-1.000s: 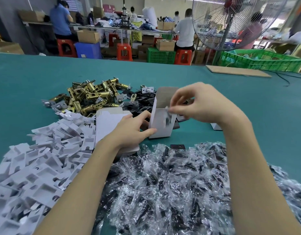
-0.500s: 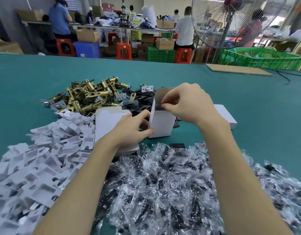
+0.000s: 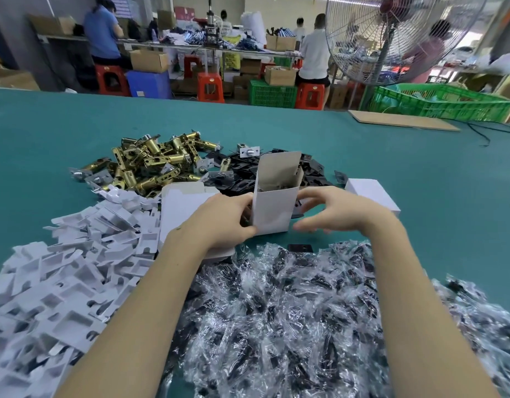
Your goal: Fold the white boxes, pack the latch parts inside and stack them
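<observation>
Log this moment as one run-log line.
left hand: grip on upright white cardboard box | top flap: open | right hand: open, beside box | green table

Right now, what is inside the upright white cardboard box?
Through the open top of the upright white cardboard box, dark parts show, too blurred to identify; its walls hide everything lower down.

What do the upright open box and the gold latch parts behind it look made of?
Upright box: thin paperboard, it seems, matte white outside, grey-brown inside its raised flap. Gold latch parts: metal, probably brass-plated, given the shiny yellow glints; some ends look silver.
</observation>
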A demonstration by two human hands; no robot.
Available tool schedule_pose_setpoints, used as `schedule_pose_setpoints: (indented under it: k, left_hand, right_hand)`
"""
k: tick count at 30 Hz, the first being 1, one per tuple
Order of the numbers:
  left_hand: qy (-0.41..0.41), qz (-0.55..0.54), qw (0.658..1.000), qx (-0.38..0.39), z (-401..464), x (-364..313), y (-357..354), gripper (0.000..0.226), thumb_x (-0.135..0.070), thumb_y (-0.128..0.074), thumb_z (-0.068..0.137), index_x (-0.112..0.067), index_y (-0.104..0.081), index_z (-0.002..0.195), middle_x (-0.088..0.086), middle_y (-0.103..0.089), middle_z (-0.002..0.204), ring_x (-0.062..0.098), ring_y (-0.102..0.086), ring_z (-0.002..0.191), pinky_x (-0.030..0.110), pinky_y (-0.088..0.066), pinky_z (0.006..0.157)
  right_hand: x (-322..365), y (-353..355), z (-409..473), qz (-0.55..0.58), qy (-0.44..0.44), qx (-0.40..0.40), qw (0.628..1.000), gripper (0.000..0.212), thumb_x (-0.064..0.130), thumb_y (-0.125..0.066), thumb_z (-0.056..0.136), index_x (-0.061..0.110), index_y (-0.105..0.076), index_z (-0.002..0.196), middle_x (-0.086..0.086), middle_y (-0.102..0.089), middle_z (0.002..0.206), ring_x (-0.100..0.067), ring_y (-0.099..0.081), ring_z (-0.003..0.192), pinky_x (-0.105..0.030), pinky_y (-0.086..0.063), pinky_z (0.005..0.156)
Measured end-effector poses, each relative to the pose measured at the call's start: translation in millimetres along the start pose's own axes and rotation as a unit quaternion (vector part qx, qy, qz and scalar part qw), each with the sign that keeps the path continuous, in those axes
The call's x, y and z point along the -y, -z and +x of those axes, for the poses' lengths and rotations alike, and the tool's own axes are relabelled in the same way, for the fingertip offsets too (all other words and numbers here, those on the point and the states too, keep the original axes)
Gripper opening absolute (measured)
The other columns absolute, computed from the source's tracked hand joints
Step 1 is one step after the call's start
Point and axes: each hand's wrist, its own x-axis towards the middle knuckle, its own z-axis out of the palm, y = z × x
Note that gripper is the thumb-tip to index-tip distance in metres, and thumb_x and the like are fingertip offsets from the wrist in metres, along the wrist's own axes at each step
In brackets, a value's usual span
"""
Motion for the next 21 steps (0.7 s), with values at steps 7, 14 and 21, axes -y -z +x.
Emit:
schedule_pose_setpoints:
  k: [7,14,21]
  left_hand:
    - [-0.004,-0.025,1.000,-0.006,1,2,3,0.050,-0.032,-0.066,0.094,-0.030,-0.048,0.141,-0.002,-0.070,0.121,0.019,-0.061,0.104,0.037,-0.045,0.103]
    - [-0.013,-0.146,0.989,-0.009,4,7,4,0.051,-0.021,-0.070,0.093,-0.033,-0.049,0.138,-0.004,-0.068,0.117,0.015,-0.066,0.102,0.038,-0.054,0.096]
    - [-0.009,-0.307,0.950,-0.062,6,3,12,0.037,-0.011,-0.077,0.088,-0.023,-0.065,0.121,-0.005,-0.075,0.106,0.009,-0.071,0.095,0.025,-0.057,0.081]
  right_hand:
    - [1,-23,20,0.052,0.034,-0.017,0.998,0.046,0.020,-0.072,0.090,0.040,-0.058,0.129,-0.001,-0.075,0.092,-0.005,-0.065,0.061,-0.021,-0.053,0.060]
    - [6,-22,20,0.166,0.021,-0.006,0.986,0.043,0.008,-0.071,0.093,0.011,-0.057,0.133,-0.014,-0.071,0.104,-0.018,-0.075,0.082,-0.032,-0.063,0.080]
    - [3,-16,15,0.335,0.071,0.004,0.940,0.039,0.015,-0.080,0.084,0.011,-0.069,0.122,-0.020,-0.072,0.120,-0.026,-0.074,0.107,-0.031,-0.060,0.091]
